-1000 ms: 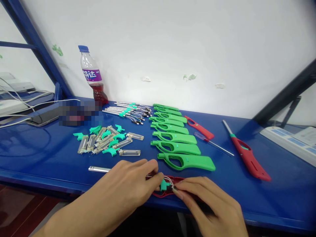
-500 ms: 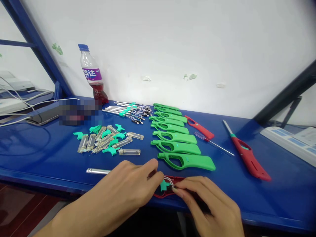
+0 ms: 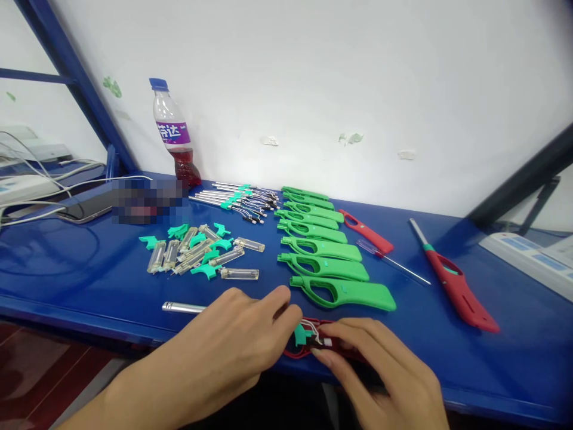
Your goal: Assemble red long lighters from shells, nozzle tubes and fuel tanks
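Near the table's front edge, a red lighter half-shell [image 3: 295,355] lies between my hands, its inside facing up. Set in it are a green trigger [image 3: 301,335], white wires [image 3: 310,323] and a black igniter [image 3: 316,341] with a white tip. My left hand [image 3: 244,334] is closed around the shell's front part, and a silver lighter tube [image 3: 182,307] sticks out to its left. My right hand [image 3: 380,364] holds the shell's handle part, thumb and index finger on either side of the igniter's white end. The palms hide much of the shell.
Green lighter shells [image 3: 344,292] are stacked in a row ahead. Clear fuel tanks [image 3: 239,273], green triggers [image 3: 205,272] and wired metal tubes [image 3: 215,196] lie left. To the right are a screwdriver [image 3: 405,270], a red shell [image 3: 367,232] and a red lighter [image 3: 461,292]. A bottle [image 3: 174,134] stands behind.
My right thumb and index finger have parted around the black igniter, and its white tip now shows between them. My left hand keeps its grip. The whole view has shifted slightly.
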The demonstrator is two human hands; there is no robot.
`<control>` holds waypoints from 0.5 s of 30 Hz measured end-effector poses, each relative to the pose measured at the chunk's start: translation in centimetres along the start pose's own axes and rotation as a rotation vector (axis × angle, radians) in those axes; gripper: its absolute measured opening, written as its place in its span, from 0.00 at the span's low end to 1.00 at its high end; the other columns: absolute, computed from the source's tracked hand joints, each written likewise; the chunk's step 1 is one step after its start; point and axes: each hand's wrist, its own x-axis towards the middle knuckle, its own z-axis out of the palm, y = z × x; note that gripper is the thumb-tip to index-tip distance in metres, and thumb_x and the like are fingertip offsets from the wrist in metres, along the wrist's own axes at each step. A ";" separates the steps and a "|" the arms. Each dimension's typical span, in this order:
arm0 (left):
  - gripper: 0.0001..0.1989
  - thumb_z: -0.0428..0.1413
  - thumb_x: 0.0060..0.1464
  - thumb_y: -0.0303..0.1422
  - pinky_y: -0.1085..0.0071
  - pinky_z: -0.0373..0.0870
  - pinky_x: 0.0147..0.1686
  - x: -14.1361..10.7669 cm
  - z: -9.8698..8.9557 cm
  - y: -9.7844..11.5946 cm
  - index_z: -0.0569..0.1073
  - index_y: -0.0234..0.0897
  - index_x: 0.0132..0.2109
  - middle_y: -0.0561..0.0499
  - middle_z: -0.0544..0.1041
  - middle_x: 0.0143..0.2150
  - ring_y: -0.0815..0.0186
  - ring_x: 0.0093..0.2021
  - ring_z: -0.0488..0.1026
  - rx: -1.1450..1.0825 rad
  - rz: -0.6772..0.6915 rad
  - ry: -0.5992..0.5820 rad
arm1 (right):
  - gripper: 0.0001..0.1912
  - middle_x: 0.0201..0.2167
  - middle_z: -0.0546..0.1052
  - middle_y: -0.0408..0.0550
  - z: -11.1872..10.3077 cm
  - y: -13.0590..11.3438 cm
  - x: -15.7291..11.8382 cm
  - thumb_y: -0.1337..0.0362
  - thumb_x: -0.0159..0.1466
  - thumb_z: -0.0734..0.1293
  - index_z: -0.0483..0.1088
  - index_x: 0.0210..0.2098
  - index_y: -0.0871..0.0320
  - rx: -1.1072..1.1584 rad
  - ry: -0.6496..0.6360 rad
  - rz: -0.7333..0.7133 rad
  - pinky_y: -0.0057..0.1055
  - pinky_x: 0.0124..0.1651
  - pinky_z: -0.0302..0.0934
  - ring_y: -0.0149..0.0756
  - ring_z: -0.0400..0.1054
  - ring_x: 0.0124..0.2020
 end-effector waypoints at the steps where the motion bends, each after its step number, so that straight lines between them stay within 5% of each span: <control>1: 0.28 0.50 0.45 0.13 0.58 0.52 0.25 0.0 0.0 0.0 0.68 0.39 0.53 0.52 0.74 0.44 0.60 0.29 0.63 0.003 0.002 0.004 | 0.05 0.44 0.85 0.36 -0.1 0.0 0.0 0.59 0.76 0.73 0.76 0.51 0.47 -0.006 -0.006 -0.013 0.21 0.49 0.75 0.27 0.82 0.43; 15: 0.28 0.51 0.45 0.13 0.59 0.48 0.25 0.1 0.1 -0.1 0.68 0.39 0.53 0.52 0.75 0.45 0.60 0.29 0.63 -0.003 0.002 -0.012 | 0.03 0.40 0.85 0.38 0.2 -0.5 -0.1 0.65 0.74 0.73 0.79 0.45 0.48 0.023 0.043 0.007 0.23 0.43 0.75 0.30 0.82 0.39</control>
